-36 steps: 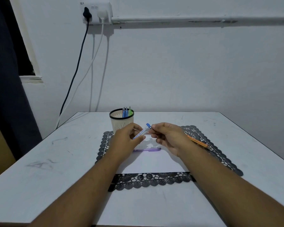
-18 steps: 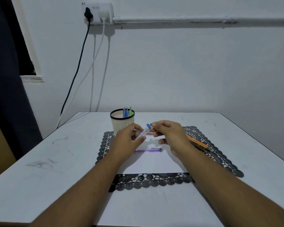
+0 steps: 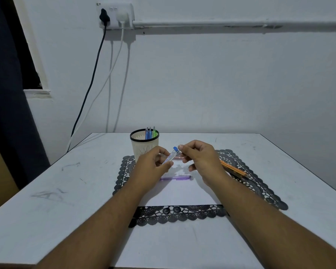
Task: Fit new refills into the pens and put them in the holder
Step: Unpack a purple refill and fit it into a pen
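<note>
My left hand (image 3: 152,165) grips a clear pen with a blue cap (image 3: 171,154), tilted up to the right. My right hand (image 3: 201,159) pinches near the pen's blue upper end with thumb and forefinger. A cream mesh pen holder (image 3: 144,147) with a black rim stands just behind my left hand, with blue and green pens (image 3: 150,133) in it. A purple pen (image 3: 176,178) lies flat on the white sheet below my hands. A reddish pen (image 3: 178,157) lies behind the hands, partly hidden. Orange pens (image 3: 235,169) lie to the right, partly behind my right wrist.
A black lace mat (image 3: 260,183) with a white sheet (image 3: 182,193) on it covers the middle of the white table (image 3: 47,200). Cables (image 3: 89,90) hang from a wall socket (image 3: 114,15) behind the table's left corner. A dark curtain (image 3: 6,113) hangs at the left.
Both hands rose slightly with the blue-capped pen. The right hand shifted from holding the pen's side up to its blue end.
</note>
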Tool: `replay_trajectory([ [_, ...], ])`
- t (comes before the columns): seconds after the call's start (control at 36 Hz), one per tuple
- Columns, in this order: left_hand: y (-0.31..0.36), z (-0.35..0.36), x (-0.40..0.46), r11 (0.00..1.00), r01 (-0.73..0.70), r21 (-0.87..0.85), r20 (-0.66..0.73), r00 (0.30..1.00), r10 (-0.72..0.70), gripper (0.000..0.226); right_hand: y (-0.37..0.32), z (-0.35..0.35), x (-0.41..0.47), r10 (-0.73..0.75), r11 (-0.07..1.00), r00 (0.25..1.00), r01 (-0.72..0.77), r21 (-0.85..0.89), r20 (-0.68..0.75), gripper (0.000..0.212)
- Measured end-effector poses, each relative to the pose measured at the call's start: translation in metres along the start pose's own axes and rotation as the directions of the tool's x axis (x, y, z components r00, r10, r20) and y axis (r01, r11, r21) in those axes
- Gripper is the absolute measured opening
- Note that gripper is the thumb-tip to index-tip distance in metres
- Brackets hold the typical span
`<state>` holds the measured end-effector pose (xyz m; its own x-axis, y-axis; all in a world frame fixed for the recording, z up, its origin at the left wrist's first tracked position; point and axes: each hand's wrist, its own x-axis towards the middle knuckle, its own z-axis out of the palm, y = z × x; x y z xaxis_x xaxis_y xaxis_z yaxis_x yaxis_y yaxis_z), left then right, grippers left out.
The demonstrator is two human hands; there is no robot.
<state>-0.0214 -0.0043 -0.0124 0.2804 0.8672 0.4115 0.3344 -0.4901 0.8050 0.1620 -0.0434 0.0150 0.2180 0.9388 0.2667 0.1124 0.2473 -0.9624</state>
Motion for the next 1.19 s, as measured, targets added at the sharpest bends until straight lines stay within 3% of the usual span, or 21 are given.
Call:
replay_trajectory([
  [0.25, 0.0019, -0.0006, -0.0014, 1.000, -0.007, 0.001, 0.003, 1.000, 0.007, 0.017, 0.0013, 0.0010, -0.0001, -0.033, 0.999, 0.999, 0.033, -0.018, 0.013, 0.017],
  [0.56, 0.0004, 0.0008, -0.0017, 0.999, 0.021, -0.049, 0.040, 0.999, -0.020, 0.018, 0.0035, -0.0013, 0.0028, -0.067, 0.997, 0.994, 0.063, -0.048, -0.081, 0.015],
  [1.19, 0.0029, 0.0023, -0.0028, 0.999, 0.019, -0.032, 0.042, 0.999, -0.018, 0.021, 0.0057, 0.0036, 0.0031, -0.056, 0.983, 0.998, 0.062, 0.174, -0.039, 0.010],
])
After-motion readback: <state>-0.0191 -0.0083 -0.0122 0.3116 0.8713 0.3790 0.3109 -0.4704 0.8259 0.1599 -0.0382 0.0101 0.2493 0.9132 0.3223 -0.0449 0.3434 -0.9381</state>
